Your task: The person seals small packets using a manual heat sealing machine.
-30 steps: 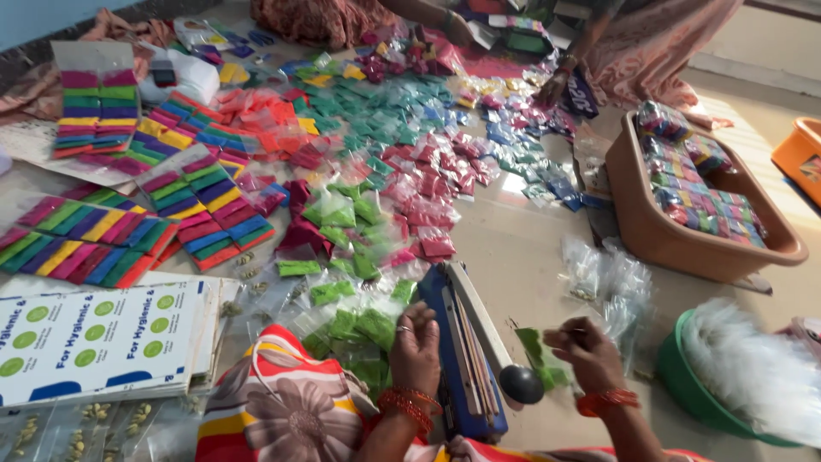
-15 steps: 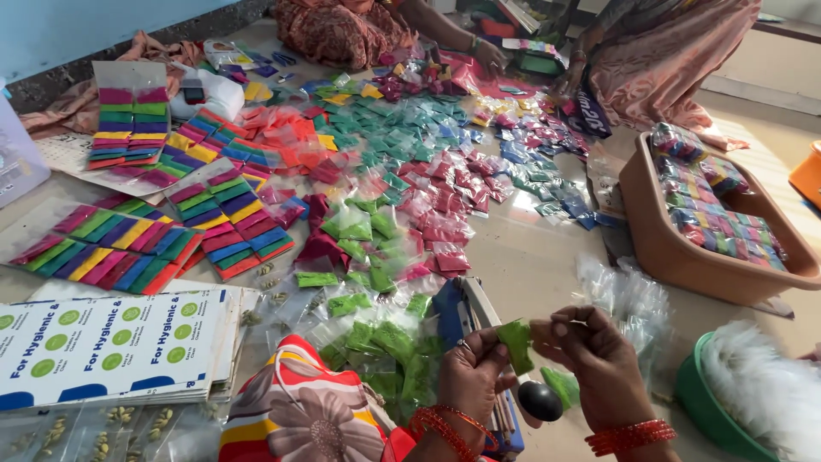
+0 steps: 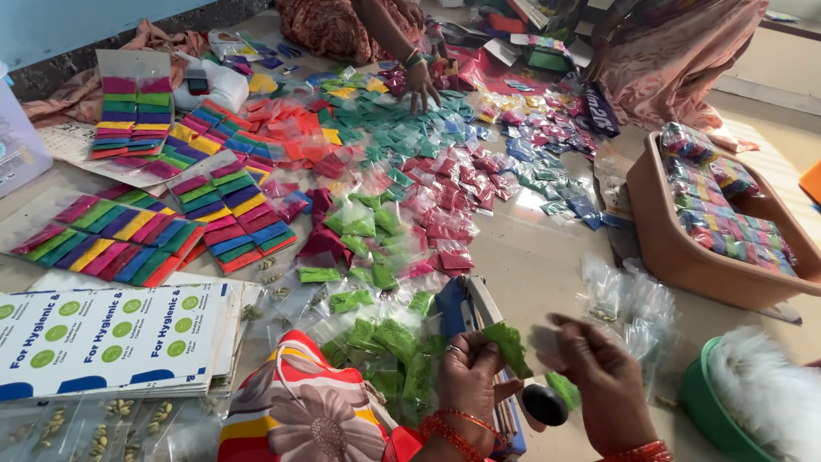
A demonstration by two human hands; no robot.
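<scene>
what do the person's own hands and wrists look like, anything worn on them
Both hands are bare, with no gloves and no sleeves showing at the wrists. The left hand has a metal ring on one finger and a stack of red and orange bangles at the wrist. The right hand has similar red-orange bangles at its wrist; any ring there cannot be made out.

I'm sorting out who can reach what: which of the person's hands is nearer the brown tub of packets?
Right. The right hand is below and left of the brown tub; the left hand is farther left, holding a green packet.
</scene>
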